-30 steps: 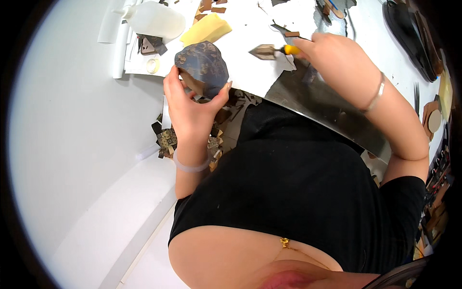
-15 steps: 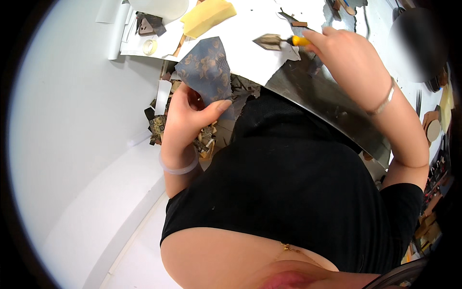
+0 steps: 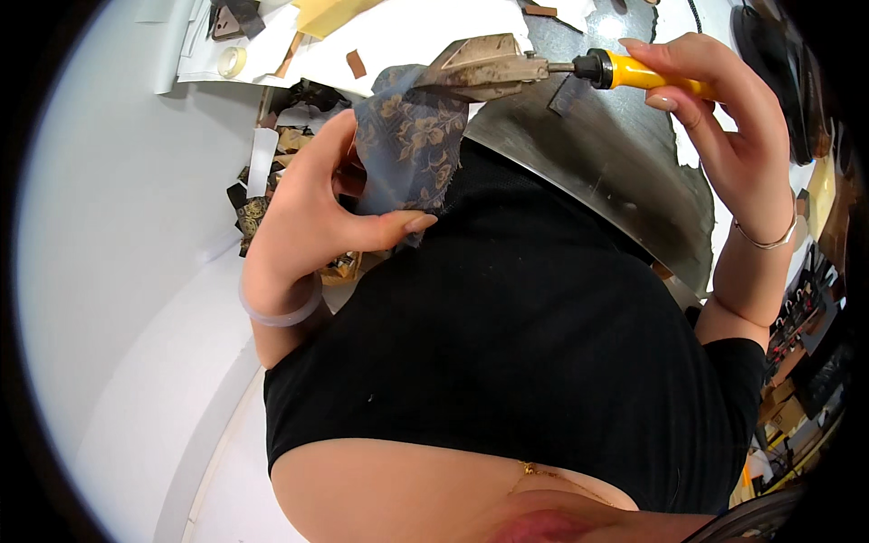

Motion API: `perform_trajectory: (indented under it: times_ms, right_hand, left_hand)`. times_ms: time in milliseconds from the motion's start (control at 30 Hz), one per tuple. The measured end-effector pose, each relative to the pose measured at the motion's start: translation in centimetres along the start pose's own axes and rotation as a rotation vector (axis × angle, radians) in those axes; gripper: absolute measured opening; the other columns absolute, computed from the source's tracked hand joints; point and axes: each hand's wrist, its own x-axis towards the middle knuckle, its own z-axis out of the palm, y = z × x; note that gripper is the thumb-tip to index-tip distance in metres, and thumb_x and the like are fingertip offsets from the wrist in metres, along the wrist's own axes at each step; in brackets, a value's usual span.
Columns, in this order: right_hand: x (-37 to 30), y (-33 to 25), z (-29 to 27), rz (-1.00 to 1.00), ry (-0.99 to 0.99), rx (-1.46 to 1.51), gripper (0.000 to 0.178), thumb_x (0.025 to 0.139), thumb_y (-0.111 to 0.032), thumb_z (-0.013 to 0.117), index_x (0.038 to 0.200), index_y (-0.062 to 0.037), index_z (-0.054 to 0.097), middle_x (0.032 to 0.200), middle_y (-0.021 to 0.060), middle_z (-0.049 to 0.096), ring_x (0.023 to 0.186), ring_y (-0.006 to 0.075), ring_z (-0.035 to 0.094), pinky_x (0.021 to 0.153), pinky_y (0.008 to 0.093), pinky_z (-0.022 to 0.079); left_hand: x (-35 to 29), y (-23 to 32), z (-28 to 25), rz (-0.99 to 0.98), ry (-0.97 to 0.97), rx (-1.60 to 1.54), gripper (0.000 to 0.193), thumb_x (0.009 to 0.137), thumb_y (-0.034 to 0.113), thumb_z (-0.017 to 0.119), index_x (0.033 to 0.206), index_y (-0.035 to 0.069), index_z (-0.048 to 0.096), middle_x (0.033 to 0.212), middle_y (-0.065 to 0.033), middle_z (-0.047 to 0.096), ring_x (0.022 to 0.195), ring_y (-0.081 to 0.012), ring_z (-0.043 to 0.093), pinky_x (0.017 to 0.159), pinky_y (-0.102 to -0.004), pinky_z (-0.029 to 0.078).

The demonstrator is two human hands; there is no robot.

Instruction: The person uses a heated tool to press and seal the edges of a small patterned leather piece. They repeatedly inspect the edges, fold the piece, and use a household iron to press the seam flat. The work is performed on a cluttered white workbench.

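My left hand (image 3: 303, 208) is closed on a blue-grey piece of fabric (image 3: 412, 136) with tan flowers, its thumb along the near edge and the fingers partly hidden behind. The fabric's far end curls where a hand tool (image 3: 493, 72) meets it. That tool has a broad, stained, pointed metal head, a thin shaft, a black collar and a yellow handle. Its exact kind I cannot make out. Pinched around the yellow handle, the thumb and fingers of my right hand (image 3: 738, 113) keep the head pointing left onto the fabric.
A dark, worn sheet (image 3: 606, 163) covers the near part of the white table (image 3: 272, 59). Further left lie a tape roll (image 3: 232, 61), a yellow piece (image 3: 333, 14) and a small brown scrap (image 3: 356, 63). Scraps (image 3: 253, 213) are heaped below the table edge, beside the wall (image 3: 100, 244).
My right hand has brought the tool left and nearer, so its metal head now meets the fabric's far end. My left hand still holds the fabric, which has turned slightly.
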Motion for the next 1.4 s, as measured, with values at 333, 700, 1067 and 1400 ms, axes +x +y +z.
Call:
perform_trajectory:
  times_ms: [333,700,1067,1400]
  right_hand:
    - [0.1,0.0,-0.1,-0.025,0.024,-0.042,0.03,0.092,0.005,0.07,0.122,0.0018,0.069,0.113,0.0124,0.073,0.096,0.0186,0.069,0.072,0.0234,0.054]
    - [0.9,0.1,-0.8,-0.061,-0.036,-0.071,0.03,0.092,0.004,0.07,0.122,0.0014,0.069,0.114,0.0133,0.072,0.095,0.0189,0.07,0.071,0.0228,0.054]
    - [0.5,0.2,-0.7,-0.065,-0.038,-0.078,0.028,0.092,0.003,0.071,0.119,0.003,0.068,0.113,0.0163,0.072,0.097,0.022,0.071,0.073,0.0248,0.057]
    - [0.6,0.1,-0.7,-0.126,-0.03,-0.048,0.028,0.092,0.004,0.07,0.119,0.0032,0.067,0.116,0.0169,0.072,0.099,0.0231,0.07,0.076,0.0265,0.058]
  left_hand:
    - [0.6,0.5,-0.1,-0.004,0.041,0.082,0.087,0.06,0.017,0.097,0.135,-0.001,0.058,0.102,-0.003,0.067,0.09,-0.0102,0.063,0.077,-0.0258,0.052]
    - [0.9,0.3,0.1,0.063,0.074,0.055,0.085,0.061,0.014,0.096,0.135,0.0,0.057,0.101,-0.0052,0.067,0.09,-0.0118,0.065,0.076,-0.0268,0.054]
    - [1.0,0.0,-0.3,0.031,0.049,0.098,0.088,0.059,0.019,0.097,0.136,0.001,0.058,0.097,-0.0016,0.064,0.084,-0.0099,0.059,0.074,-0.0258,0.05]
    - [0.7,0.1,-0.2,0.074,0.04,0.082,0.089,0.061,0.018,0.095,0.139,0.003,0.056,0.104,-0.0046,0.067,0.095,-0.0147,0.066,0.08,-0.028,0.053]
